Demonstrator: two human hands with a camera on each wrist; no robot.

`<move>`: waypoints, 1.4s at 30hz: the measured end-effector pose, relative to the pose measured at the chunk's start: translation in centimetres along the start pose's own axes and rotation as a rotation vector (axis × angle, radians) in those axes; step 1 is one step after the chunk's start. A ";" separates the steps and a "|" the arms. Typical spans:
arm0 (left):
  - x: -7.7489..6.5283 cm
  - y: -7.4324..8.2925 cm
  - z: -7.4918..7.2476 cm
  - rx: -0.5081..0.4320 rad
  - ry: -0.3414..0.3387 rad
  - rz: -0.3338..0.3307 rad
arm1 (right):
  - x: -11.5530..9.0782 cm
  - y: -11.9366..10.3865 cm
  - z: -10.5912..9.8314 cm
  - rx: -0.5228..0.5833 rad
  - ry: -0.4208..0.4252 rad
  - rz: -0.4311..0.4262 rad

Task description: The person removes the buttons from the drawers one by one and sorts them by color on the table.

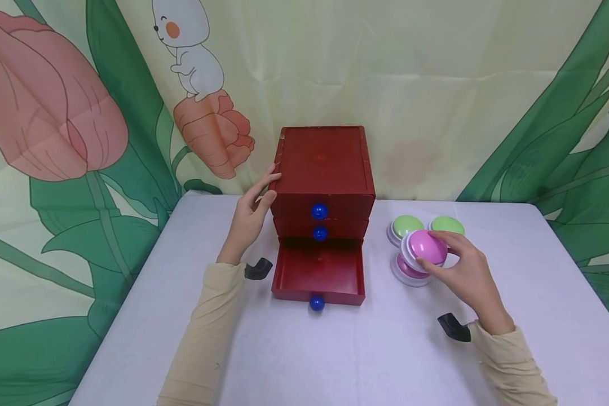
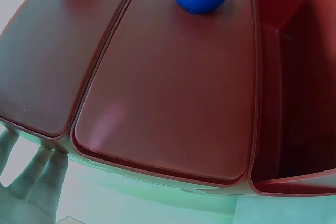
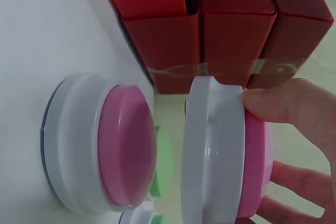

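My right hand [image 1: 469,273] grips a pink push button [image 1: 428,248] with a white base by its rim, thumb on one side and fingers on the other. In the right wrist view it is raised apart from a second pink button [image 3: 126,145], which sits on the table. My left hand [image 1: 247,220] rests its extended fingers against the left side of a red drawer cabinet [image 1: 325,160]. The cabinet's bottom drawer [image 1: 317,273] is pulled out, with nothing inside it, and the two drawers above are closed. Each drawer has a round blue knob [image 1: 317,303].
Two green push buttons [image 1: 407,224] with white bases stand right of the cabinet, behind the pink ones. The white table [image 1: 385,349] ends at a printed curtain [image 1: 416,101] behind the cabinet. Dark wrist mounts [image 1: 455,327] jut from both sleeves.
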State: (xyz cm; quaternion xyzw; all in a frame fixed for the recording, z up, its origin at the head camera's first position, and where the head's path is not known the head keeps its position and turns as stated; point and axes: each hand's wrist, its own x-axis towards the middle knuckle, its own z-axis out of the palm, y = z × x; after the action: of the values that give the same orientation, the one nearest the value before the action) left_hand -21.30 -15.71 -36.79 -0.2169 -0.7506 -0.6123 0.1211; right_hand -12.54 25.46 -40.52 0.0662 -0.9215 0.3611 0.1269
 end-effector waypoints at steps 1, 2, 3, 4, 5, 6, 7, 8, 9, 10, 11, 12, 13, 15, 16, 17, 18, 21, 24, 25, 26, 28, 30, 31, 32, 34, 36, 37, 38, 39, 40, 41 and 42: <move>0.0 0.1 0.0 0.000 -0.001 -0.005 | 0.0 0.1 0.0 -0.002 0.001 0.002; 0.0 0.3 0.0 -0.002 -0.003 -0.010 | 0.0 0.2 -0.1 -0.003 0.003 0.004; -0.1 0.8 0.1 0.000 -0.005 -0.016 | 0.0 0.4 -0.1 -0.003 0.006 0.004; -0.2 1.2 0.1 0.002 -0.007 -0.020 | -0.1 0.5 -0.2 -0.003 0.010 0.006; -0.3 1.6 0.1 0.004 -0.009 -0.024 | -0.1 0.7 -0.2 -0.005 0.010 0.009; -0.4 2.1 0.1 0.006 -0.011 -0.027 | -0.1 0.8 -0.2 -0.008 0.012 0.011; -0.4 2.4 0.2 0.010 -0.012 -0.029 | -0.2 1.0 -0.3 -0.010 0.015 0.012; -0.5 2.8 0.2 0.013 -0.012 -0.030 | -0.2 1.1 -0.3 -0.013 0.018 0.014; -0.6 3.1 0.2 0.016 -0.013 -0.031 | -0.2 1.3 -0.4 -0.017 0.020 0.016; -0.6 3.1 0.2 0.016 -0.014 -0.031 | -0.3 1.4 -0.5 -0.020 0.022 0.020; -0.6 3.1 0.2 0.017 -0.014 -0.031 | -0.3 1.5 -0.5 -0.024 0.022 0.023; -0.6 3.1 0.2 0.017 -0.014 -0.031 | -0.4 1.6 -0.6 -0.026 0.023 0.026; -0.6 3.1 0.2 0.015 -0.015 -0.030 | -0.4 1.7 -0.7 -0.029 0.023 0.030; -0.6 3.2 0.2 0.012 -0.017 -0.030 | -0.5 1.9 -0.9 -0.036 0.019 0.040; -0.6 3.1 0.2 0.012 -0.017 -0.030 | -0.5 2.0 -1.0 -0.041 0.018 0.046; -0.6 3.1 0.2 0.011 -0.018 -0.028 | -0.5 2.1 -1.1 -0.046 0.014 0.052; -0.5 3.1 0.2 0.011 -0.018 -0.028 | -0.5 2.1 -1.1 -0.048 0.010 0.058; -0.5 3.0 0.2 0.011 -0.020 -0.025 | -0.5 2.5 -1.3 -0.052 0.001 0.078; -0.5 3.0 0.2 0.011 -0.021 -0.024 | -0.6 2.8 -1.4 -0.048 -0.007 0.093; -0.5 3.0 0.2 0.010 -0.021 -0.023 | -0.6 2.9 -1.4 -0.049 -0.008 0.098; -0.5 3.0 0.2 0.010 -0.021 -0.024 | -0.6 3.0 -1.5 -0.049 -0.011 0.104; -0.5 2.9 0.2 0.009 -0.020 -0.025 | -0.7 3.3 -1.6 -0.057 -0.016 0.118; -0.5 2.9 0.2 0.009 -0.019 -0.026 | -0.7 3.5 -1.6 -0.066 -0.020 0.129; -0.5 2.9 0.2 0.008 -0.019 -0.027 | -0.7 3.7 -1.7 -0.071 -0.021 0.133; -0.5 2.9 0.2 0.008 -0.019 -0.028 | -0.8 3.8 -1.7 -0.078 -0.021 0.137; -0.4 2.9 0.2 0.008 -0.019 -0.027 | -0.8 4.1 -1.8 -0.090 -0.023 0.146; -0.5 2.9 0.2 0.007 -0.018 -0.026 | -0.9 4.3 -1.8 -0.101 -0.026 0.156; -0.5 2.9 0.2 0.007 -0.018 -0.025 | -0.9 4.5 -1.9 -0.103 -0.028 0.162; -0.5 2.9 0.1 0.009 -0.018 -0.025 | -0.9 4.6 -1.9 -0.103 -0.031 0.171; -0.5 2.9 0.1 0.010 -0.018 -0.024 | -1.0 4.7 -1.9 -0.103 -0.033 0.177; -0.5 2.8 0.1 0.011 -0.017 -0.023 | -1.0 4.8 -1.9 -0.102 -0.033 0.180; -0.5 2.8 0.1 0.013 -0.017 -0.022 | -1.0 4.9 -1.9 -0.100 -0.034 0.183; -0.4 2.8 0.1 0.014 -0.016 -0.023 | -1.0 5.0 -2.0 -0.101 -0.035 0.186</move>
State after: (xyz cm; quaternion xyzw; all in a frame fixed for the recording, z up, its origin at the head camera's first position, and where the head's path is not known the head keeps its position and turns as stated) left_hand -19.56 -15.26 -34.56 -0.2122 -0.7584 -0.6065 0.1096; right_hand -12.26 30.50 -42.69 -0.0199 -0.9428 0.3231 0.0801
